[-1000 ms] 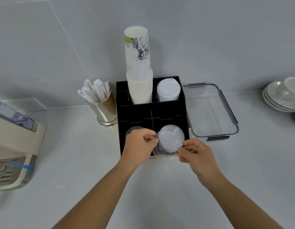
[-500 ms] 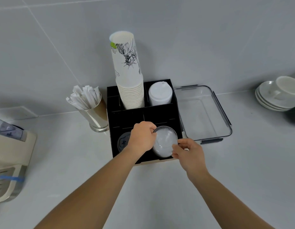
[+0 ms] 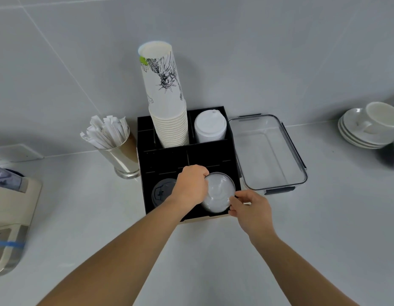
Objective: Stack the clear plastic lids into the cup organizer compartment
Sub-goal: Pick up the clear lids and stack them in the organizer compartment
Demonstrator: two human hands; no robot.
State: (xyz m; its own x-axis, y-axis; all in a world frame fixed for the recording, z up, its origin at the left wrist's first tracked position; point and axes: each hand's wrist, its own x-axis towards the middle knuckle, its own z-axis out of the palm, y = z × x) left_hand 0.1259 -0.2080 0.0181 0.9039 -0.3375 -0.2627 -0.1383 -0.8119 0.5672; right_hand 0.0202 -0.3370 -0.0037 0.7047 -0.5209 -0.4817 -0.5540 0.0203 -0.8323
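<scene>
Seating step, by the look of it. Clear plastic lids [image 3: 219, 192], domed, glossy, round, down in the front-right bay of the black organizer [image 3: 145, 173]. Left hand [image 3: 190, 186] pinching the stack's left rim, right hand [image 3: 250, 206] pinching its right. Next, likely: level, press, release. Beside, dark lids [image 3: 161, 192], matte.

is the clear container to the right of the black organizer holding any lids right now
No, the clear container beside the black organizer shows only its bare bottom; the clear lids sit in the organizer's front right compartment.

Even, soft light; wide-angle warping, blurred edges.
</scene>
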